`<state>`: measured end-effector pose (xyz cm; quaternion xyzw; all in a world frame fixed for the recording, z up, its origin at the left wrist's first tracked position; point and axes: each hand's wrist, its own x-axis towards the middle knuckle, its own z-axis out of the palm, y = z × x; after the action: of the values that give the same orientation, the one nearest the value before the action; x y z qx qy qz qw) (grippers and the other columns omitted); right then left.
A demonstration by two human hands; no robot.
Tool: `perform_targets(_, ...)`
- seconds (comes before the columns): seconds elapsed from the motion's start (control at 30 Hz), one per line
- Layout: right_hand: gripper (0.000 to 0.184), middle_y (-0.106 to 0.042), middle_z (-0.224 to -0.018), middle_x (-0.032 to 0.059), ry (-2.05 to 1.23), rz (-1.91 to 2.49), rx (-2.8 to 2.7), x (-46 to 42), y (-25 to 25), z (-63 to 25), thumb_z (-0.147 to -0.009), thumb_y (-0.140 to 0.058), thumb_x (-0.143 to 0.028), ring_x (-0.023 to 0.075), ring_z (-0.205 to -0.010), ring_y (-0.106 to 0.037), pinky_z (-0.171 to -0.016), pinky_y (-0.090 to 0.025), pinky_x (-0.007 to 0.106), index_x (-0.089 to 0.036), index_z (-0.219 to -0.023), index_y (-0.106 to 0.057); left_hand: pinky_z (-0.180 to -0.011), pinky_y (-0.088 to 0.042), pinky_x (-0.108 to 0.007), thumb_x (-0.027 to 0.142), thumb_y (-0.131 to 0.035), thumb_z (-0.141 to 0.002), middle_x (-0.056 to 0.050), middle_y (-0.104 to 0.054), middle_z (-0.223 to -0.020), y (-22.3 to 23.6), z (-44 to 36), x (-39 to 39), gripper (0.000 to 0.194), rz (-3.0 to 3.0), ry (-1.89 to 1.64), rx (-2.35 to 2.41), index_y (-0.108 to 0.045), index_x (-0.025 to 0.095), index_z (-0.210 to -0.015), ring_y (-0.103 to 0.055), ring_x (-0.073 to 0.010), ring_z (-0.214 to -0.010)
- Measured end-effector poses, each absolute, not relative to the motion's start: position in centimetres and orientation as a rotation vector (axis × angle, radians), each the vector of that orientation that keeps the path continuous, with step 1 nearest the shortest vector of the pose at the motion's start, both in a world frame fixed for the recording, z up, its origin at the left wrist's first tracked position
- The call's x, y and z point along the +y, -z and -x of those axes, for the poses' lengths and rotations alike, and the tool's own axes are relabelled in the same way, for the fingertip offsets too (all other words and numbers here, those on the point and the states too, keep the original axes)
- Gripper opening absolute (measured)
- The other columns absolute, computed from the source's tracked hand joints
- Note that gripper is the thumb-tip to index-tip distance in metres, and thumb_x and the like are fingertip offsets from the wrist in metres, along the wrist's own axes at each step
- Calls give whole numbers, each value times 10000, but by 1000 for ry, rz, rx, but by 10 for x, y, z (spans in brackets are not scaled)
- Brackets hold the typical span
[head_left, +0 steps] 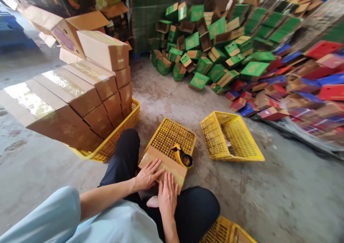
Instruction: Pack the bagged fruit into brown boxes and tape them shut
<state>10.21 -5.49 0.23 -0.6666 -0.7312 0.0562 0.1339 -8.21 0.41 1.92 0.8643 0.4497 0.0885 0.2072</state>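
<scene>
A brown cardboard box (176, 166) with shiny tape along its top rests at the near side of an upturned yellow plastic crate (172, 130), between my knees. My left hand (148, 175) lies on the box's top, its fingers stretched out towards the right. Beside it, my right hand (168, 193) is laid flat on the same top with fingers extended forward. Neither hand grips anything. A yellow and black tape dispenser (182, 157) sits on the crate just beyond the box.
Taped cardboard boxes (88, 82) are stacked in a yellow basket (118, 137) to my left. Another yellow basket (242, 139) stands on the floor at right. Green cartons (199, 80) lie heaped ahead, with red and blue cartons (274, 112) farther right. Part of a yellow crate (219, 232) shows behind my right knee.
</scene>
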Motion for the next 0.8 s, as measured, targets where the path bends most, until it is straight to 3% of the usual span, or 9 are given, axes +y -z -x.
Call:
perform_targets(0.13,735,-464,-1596,184,-177,2129,-1912,-62,-10,-129,-1082,-154,-575,361,-1476,-449,-1173,-379,581,-118,-1566,-465,-1269,-184,-635,415,-710,-918,-121,-86,-1747,-16,115,4,772,-2335,-242,1475,-385,287,-1606,-104,-408,-1597)
perform_targets(0.2,773,-438,-1611,191,-211,2146,-1786,-60,-9,-138,-1072,-142,-603,342,-1440,-502,-1165,-413,520,-98,-1574,-444,-1252,-262,-614,433,-610,-989,-108,-53,-1752,-10,129,4,669,-2300,-303,1556,-390,294,-1605,-111,-413,-1594)
perform_targets(0.27,846,-445,-1601,213,-290,2137,-1644,-54,-6,-144,-1051,-133,-656,325,-1387,-563,-1131,-457,445,-63,-1565,-447,-1221,-371,-537,468,-523,-1031,-131,44,-1749,-3,134,3,697,-2274,-399,1559,-280,258,-1650,-179,-403,-1585)
perform_targets(0.4,1024,-739,-1223,256,-492,2204,-1368,-37,-2,-157,-976,-89,-783,337,-1075,-746,-888,-569,386,-34,-1295,-710,-1145,-469,-509,540,-455,-1047,-198,151,-1720,12,121,-2,814,-2218,-561,1575,-62,217,-1683,-285,-426,-1547)
perform_targets(0.5,999,-804,-1042,188,-512,2188,-1344,-30,-5,-166,-968,-101,-794,311,-984,-769,-814,-575,349,-101,-1129,-802,-1129,-479,-517,587,-482,-1021,-243,84,-1720,16,113,0,837,-2099,-559,1641,-156,178,-1674,-406,-449,-1484)
perform_targets(0.63,972,-797,-1089,187,-502,2158,-1337,-29,-23,-169,-966,-162,-800,318,-1018,-762,-827,-572,345,-93,-1178,-794,-1147,-467,-493,677,-558,-944,-217,-100,-1729,3,118,20,887,-1871,-504,1631,-316,182,-1639,-502,-410,-1428)
perform_targets(0.73,973,-768,-1175,215,-502,2192,-1248,-26,-52,-161,-974,-165,-792,352,-1042,-753,-816,-574,381,-70,-1356,-694,-1218,-386,-453,726,-589,-894,-187,-120,-1733,-16,121,34,954,-1720,-491,1520,-355,162,-1628,-404,-381,-1505)
perform_targets(0.8,906,-693,-1347,206,-439,2194,-1182,-24,-77,-150,-994,-208,-763,364,-1162,-710,-881,-569,412,-100,-1511,-548,-1265,-302,-428,750,-598,-870,-177,-130,-1733,-27,116,39,1002,-1612,-504,1444,-350,147,-1631,-305,-365,-1556)
